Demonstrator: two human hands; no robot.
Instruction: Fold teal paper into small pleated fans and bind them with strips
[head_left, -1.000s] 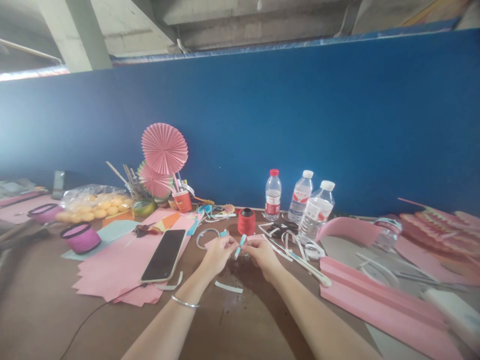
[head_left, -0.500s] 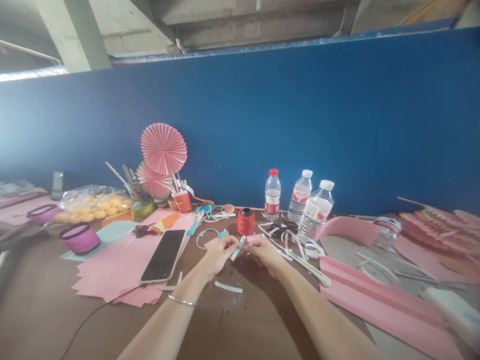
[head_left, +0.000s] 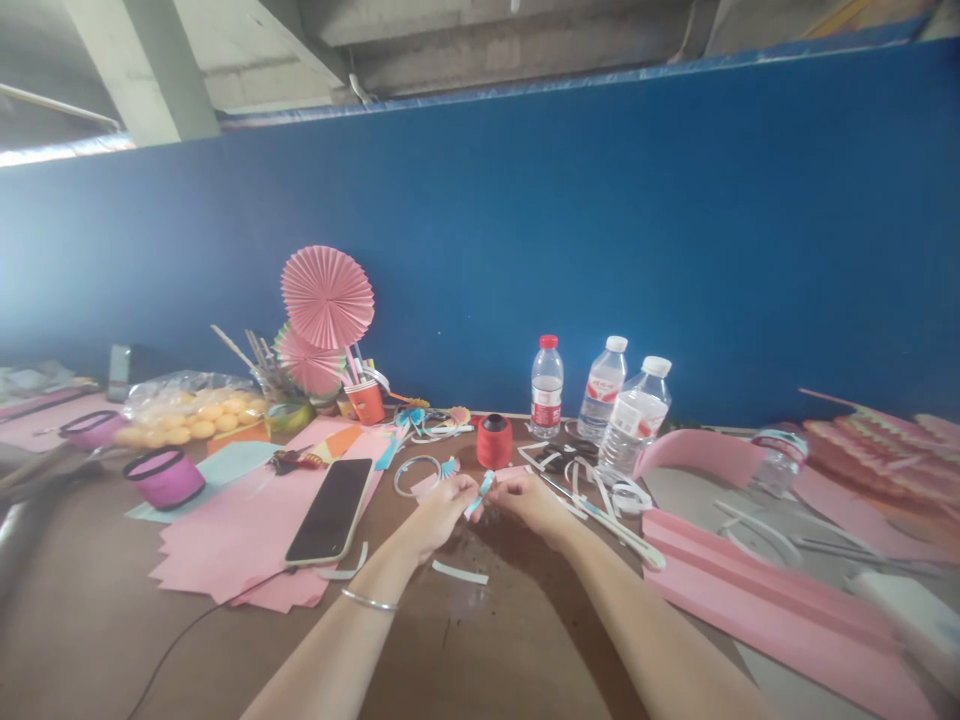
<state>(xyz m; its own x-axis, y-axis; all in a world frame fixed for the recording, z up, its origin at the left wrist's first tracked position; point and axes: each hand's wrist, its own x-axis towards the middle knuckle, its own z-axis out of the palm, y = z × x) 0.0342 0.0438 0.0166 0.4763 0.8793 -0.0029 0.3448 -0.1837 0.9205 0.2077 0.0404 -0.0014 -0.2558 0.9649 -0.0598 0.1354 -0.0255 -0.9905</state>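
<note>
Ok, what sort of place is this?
Probably an improvised craft workspace: a pleated pink fan and loose pink sheets are on a brown table, with what look like concrete beams overhead.

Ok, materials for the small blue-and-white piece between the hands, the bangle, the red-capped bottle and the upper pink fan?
Blue-and-white piece: probably thin matte paper, strip-like; too small to be sure.
Bangle: likely polished metal, silvery with bright highlights.
Red-capped bottle: glossy clear plastic, apparently; see-through wall.
Upper pink fan: matte paper, it seems; crisp radial pleats.
</note>
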